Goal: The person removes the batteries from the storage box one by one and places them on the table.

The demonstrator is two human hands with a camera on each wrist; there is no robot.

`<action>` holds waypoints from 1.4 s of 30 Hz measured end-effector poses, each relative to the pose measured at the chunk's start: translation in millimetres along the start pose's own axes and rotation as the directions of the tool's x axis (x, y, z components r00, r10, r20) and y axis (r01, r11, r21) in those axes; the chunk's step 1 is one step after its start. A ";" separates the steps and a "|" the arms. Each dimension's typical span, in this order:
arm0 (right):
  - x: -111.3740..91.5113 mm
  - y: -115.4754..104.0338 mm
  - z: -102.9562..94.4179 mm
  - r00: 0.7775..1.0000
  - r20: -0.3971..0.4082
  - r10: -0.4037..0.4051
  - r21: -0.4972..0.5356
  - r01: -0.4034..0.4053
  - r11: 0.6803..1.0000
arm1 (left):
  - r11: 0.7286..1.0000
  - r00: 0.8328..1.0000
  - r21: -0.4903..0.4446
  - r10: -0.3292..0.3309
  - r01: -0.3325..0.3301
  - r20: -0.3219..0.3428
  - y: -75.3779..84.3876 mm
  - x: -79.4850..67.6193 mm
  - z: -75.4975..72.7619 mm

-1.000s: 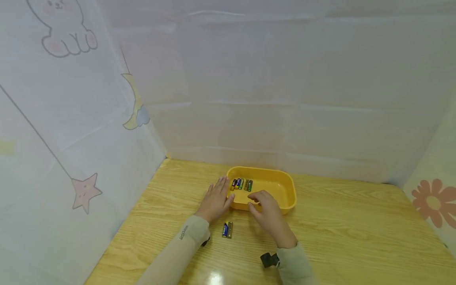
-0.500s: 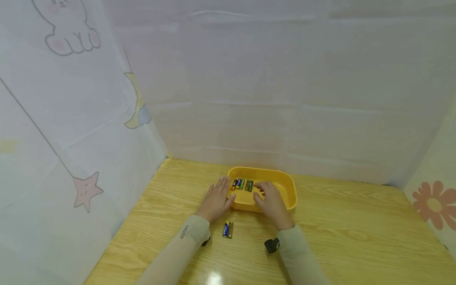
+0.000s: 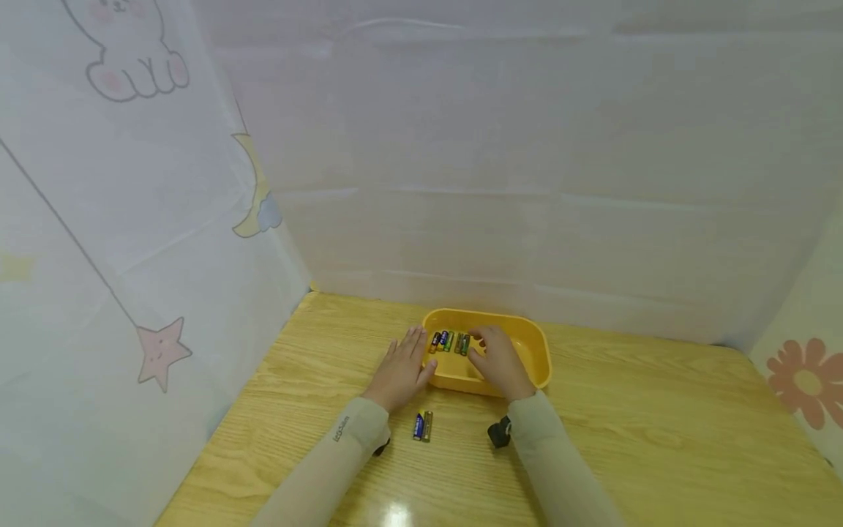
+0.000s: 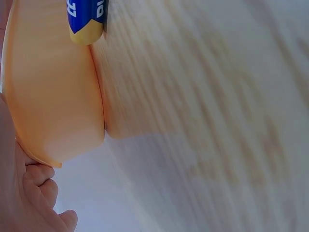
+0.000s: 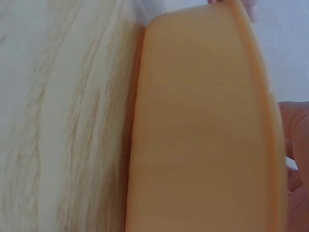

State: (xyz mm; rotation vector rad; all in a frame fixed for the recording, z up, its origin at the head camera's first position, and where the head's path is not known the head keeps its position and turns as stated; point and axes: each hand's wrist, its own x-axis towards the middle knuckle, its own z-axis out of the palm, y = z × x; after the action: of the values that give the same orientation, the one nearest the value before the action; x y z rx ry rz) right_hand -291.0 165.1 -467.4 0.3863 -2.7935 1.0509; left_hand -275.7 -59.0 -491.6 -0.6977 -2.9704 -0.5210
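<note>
A yellow plastic tray [image 3: 541, 373] stands on the wooden table. Several batteries lie side by side in its left part, among them a blue one [image 3: 443, 339] and a dark green one [image 3: 465, 345] at the row's right end. My left hand [image 3: 399, 373] rests with straight fingers along the tray's left rim. Over the tray, my right hand [image 3: 500, 360] has its thumb and forefinger parted, tips right beside the green battery. In the right wrist view the tray's outer wall [image 5: 203, 121] covers what those fingers meet. In front of the tray lie a blue-and-yellow battery [image 3: 418, 426] and a gold one [image 3: 428, 427].
White sheets with printed cartoon figures hang behind the table [image 3: 645, 410] and at both sides. The back sheet [image 3: 500, 219] comes down close behind the tray. A dark wrist strap piece [image 3: 499, 433] sits below the right hand.
My right hand moved right across the tray, then a little up and left, with its fingertips now beside the green battery. The left hand stays at the rim.
</note>
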 end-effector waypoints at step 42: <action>35.7 24.8 29.4 0.973 0.190 0.131 -0.074 -0.118 0.990 | 0.996 0.996 -0.085 0.010 -0.017 -0.084 -2.6 0.3 11.7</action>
State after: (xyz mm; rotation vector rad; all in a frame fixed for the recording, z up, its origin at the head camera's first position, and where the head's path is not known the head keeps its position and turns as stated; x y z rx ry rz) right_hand -333.1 156.8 -497.4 0.3262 -3.0514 0.9973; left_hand -276.7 -57.2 -503.4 -0.6850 -2.8785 -0.6634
